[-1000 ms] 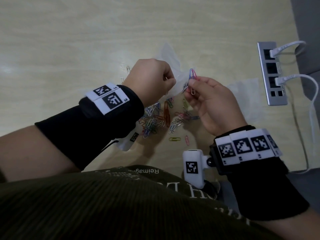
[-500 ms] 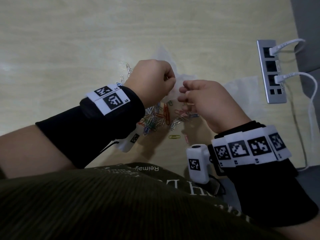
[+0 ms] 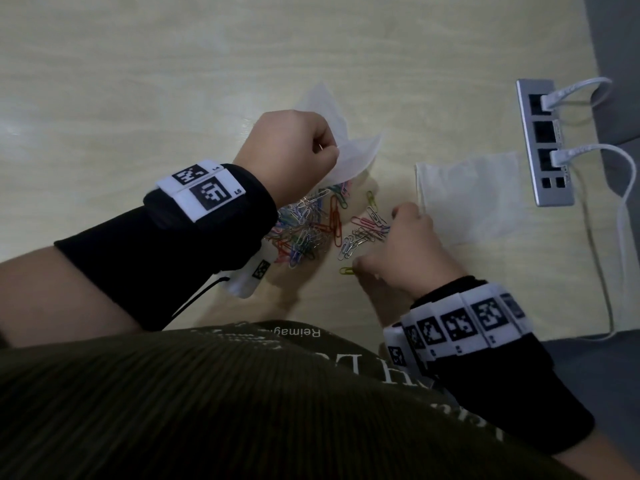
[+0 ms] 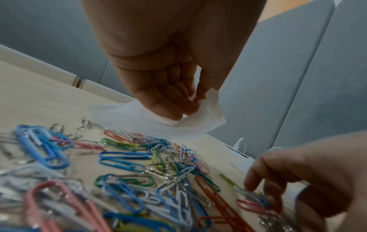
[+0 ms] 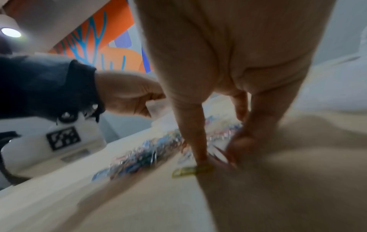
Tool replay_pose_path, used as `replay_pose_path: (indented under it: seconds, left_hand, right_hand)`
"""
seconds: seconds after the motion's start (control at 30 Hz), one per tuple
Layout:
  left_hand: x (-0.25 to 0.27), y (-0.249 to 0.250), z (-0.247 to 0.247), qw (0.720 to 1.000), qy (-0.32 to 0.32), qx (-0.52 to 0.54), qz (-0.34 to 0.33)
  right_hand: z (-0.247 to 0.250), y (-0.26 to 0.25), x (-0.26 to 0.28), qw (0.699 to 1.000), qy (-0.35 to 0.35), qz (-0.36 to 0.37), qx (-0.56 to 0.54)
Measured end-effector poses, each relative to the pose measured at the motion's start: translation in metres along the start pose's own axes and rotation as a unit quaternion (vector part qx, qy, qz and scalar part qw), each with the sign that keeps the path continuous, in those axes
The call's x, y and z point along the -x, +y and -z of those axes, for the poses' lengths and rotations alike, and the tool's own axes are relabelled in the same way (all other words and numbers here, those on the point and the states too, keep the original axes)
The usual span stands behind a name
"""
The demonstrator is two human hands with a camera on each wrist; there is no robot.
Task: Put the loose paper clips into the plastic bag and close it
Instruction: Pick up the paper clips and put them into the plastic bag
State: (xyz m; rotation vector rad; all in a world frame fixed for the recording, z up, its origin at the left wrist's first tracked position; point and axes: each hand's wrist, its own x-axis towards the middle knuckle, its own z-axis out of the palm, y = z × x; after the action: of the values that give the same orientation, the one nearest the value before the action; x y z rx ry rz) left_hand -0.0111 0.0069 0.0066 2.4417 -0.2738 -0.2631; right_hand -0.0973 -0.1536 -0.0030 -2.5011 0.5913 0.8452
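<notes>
A heap of coloured and silver paper clips (image 3: pixel 311 230) lies on the light wooden table (image 3: pixel 138 81), seen close up as paper clips (image 4: pixel 123 158) in the left wrist view. My left hand (image 3: pixel 294 150) hovers above the heap and pinches the edge of a thin clear plastic bag (image 3: pixel 356 157), which hangs crumpled from the fingers; the bag (image 4: pixel 178 127) is limp. My right hand (image 3: pixel 377 240) is down on the table at the heap's right side. Its fingertips touch a small cluster of clips (image 4: pixel 256 204), and its thumb rests by a lone yellow clip (image 3: pixel 346 270). The right wrist view is blurred.
A second clear plastic bag (image 3: pixel 471 195) lies flat to the right of the clips. Beyond it a silver power strip (image 3: pixel 543 143) is set in the table with two white cables (image 3: pixel 609 216) plugged in. The table ends at the right edge.
My right hand has dropped from the bag's mouth, where it held a few clips, down to the pile on the table. The left hand still holds the bag up.
</notes>
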Motion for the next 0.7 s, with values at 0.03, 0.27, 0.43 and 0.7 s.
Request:
replay_pose_path:
  seconds: [0.03, 0.27, 0.43, 0.7]
  left_hand:
    - [0.000, -0.001, 0.000, 1.000, 0.000, -0.001, 0.000]
    - [0.002, -0.002, 0.000, 1.000, -0.005, -0.003, -0.004]
    - [0.003, -0.003, -0.002, 1.000, -0.007, -0.003, -0.008]
    - [0.004, -0.002, -0.006, 1.000, -0.022, -0.015, -0.014]
  right_hand:
    - [-0.005, -0.002, -0.001, 1.000, 0.019, 0.016, -0.019]
    - [-0.009, -0.006, -0.010, 0.986, 0.099, 0.129, -0.046]
    - [-0.011, -0.004, -0.010, 0.978, 0.085, 0.180, 0.058]
    - [-0.021, 0.002, -0.023, 0.956, 0.168, 0.228, 0.073]
